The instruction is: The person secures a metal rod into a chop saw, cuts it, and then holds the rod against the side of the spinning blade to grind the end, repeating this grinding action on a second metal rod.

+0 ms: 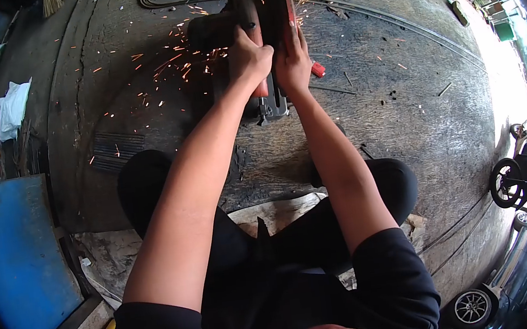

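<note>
A cut-off saw [247, 10] stands on the floor ahead of me, throwing orange sparks to both sides and out past its far end. My left hand [252, 60] is closed around its red handle [262, 90]. Beside it, my right hand [292, 64] lies with fingers stretched along the round dark disc guard [279, 13], which has a reddish edge; its thumb is hidden. A small red part [318, 69] shows just right of that hand. The saw's metal base [275, 106] reaches toward me, between my bent knees.
Dark metal bars [117, 148] lie left of the saw. Long thin rods [390, 17] stretch across the floor at upper right. A blue panel [17, 257] and a white bag [15, 109] are at left. A motorcycle [521, 171] and a car [505, 286] stand at right.
</note>
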Demonstrator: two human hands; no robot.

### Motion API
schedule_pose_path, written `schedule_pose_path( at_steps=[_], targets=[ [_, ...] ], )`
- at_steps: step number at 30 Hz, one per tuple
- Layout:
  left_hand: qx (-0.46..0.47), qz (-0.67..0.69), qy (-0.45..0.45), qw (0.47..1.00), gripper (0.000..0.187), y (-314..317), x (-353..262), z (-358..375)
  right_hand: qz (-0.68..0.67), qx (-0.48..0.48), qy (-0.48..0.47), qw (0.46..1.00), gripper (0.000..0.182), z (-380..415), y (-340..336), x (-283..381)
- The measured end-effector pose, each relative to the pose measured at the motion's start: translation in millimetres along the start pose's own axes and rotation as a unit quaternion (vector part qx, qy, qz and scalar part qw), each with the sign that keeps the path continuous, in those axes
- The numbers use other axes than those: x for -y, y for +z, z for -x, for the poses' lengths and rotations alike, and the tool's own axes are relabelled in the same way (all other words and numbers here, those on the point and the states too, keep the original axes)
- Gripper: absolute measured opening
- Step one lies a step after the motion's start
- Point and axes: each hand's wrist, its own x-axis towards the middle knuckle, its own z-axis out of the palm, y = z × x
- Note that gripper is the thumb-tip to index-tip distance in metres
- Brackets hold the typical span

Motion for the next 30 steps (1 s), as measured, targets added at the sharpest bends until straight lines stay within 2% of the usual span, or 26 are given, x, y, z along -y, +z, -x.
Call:
schedule_pose_path(
  at_steps=[14,30],
  targets=[
    [0.009,-0.021,-0.026,0.999,0.058,-0.4,-3.1,1.6,0.013,0.007,0.0,1.0,0.055,1.1,0.9,-1.4],
    [0.0,0.013,0.008,1.0,0.056,-0.6,-0.5,2.9,0.011,-0.002,-0.005,1.0,0.056,1.5,1.1,-1.7]
  ],
)
